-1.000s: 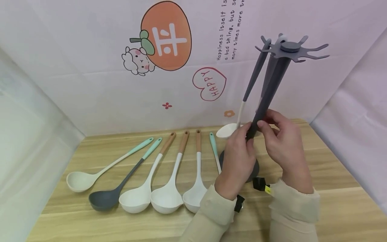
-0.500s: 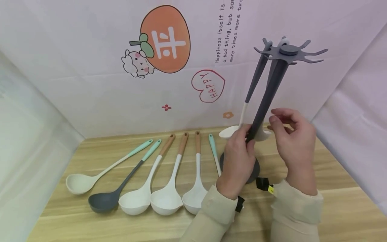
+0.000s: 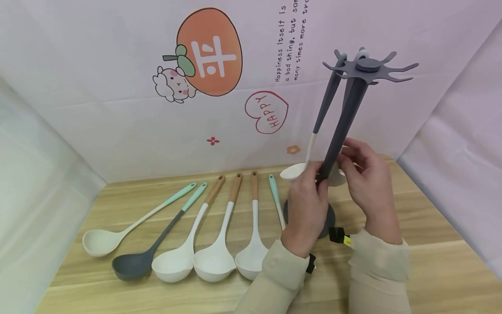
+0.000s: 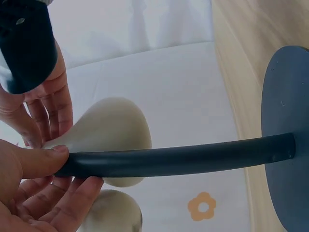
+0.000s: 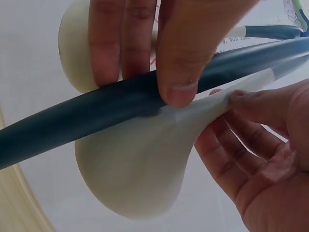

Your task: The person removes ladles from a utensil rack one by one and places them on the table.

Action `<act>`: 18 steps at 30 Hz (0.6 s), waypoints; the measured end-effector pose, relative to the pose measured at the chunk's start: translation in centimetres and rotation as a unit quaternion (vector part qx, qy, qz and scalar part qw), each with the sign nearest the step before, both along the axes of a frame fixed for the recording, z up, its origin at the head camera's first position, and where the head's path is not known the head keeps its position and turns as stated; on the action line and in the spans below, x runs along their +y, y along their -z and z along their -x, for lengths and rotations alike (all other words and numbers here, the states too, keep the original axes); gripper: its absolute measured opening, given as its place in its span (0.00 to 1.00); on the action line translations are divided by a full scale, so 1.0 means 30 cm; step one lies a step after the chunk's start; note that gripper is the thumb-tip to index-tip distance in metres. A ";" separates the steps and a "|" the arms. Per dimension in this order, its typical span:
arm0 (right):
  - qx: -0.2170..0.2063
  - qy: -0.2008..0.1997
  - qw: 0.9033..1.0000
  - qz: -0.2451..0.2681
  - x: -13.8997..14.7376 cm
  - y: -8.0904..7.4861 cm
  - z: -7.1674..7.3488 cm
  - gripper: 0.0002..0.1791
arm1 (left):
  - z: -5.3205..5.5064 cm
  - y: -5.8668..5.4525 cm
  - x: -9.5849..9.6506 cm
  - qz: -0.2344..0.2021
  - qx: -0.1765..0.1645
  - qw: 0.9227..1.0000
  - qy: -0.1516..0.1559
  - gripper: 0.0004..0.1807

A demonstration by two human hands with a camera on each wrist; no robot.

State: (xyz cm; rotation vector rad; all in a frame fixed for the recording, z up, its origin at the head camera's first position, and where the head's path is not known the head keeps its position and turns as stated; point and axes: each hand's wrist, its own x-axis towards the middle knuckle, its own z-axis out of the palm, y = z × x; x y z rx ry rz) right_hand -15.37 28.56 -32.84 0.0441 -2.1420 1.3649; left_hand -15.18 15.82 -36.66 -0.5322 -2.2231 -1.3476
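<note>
A dark grey utensil stand (image 3: 345,117) rises from a round base (image 3: 328,220), topped by a ring of hooks (image 3: 368,69). My left hand (image 3: 307,209) grips its pole low down. Two white utensils with grey handles hang from the hooks. On the nearer one, a ladle (image 5: 135,169), my right hand (image 3: 366,179) pinches the white shaft just above the bowl, thumb in front and fingers behind. In the left wrist view the second utensil's bowl (image 4: 113,215) shows beside the pole; its handle (image 3: 327,102) hangs left of the pole in the head view.
Across the wooden table (image 3: 98,292) lie a cream ladle (image 3: 103,243), a dark grey ladle (image 3: 133,265) and three white ladles (image 3: 213,264) with brown handles. A mint-handled utensil (image 3: 276,192) is partly hidden by my left arm. A printed white cloth (image 3: 129,139) hangs behind.
My right hand comes off the hanging ladle half a second ago, then returns left and takes its shaft again. The left hand keeps its grip on the pole.
</note>
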 end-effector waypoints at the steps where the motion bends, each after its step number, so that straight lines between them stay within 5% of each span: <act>1: -0.006 0.009 1.000 0.002 0.000 -0.001 -0.001 0.19 | 0.001 0.001 0.002 0.001 0.004 1.000 -0.003 0.14; 12: -0.008 0.061 0.998 0.024 0.000 0.007 0.000 0.16 | 0.005 0.013 0.008 0.006 0.038 0.999 -0.013 0.15; 18: -0.003 0.087 0.995 0.048 0.014 -0.001 0.000 0.15 | 0.000 0.002 0.012 0.009 0.026 1.000 0.005 0.19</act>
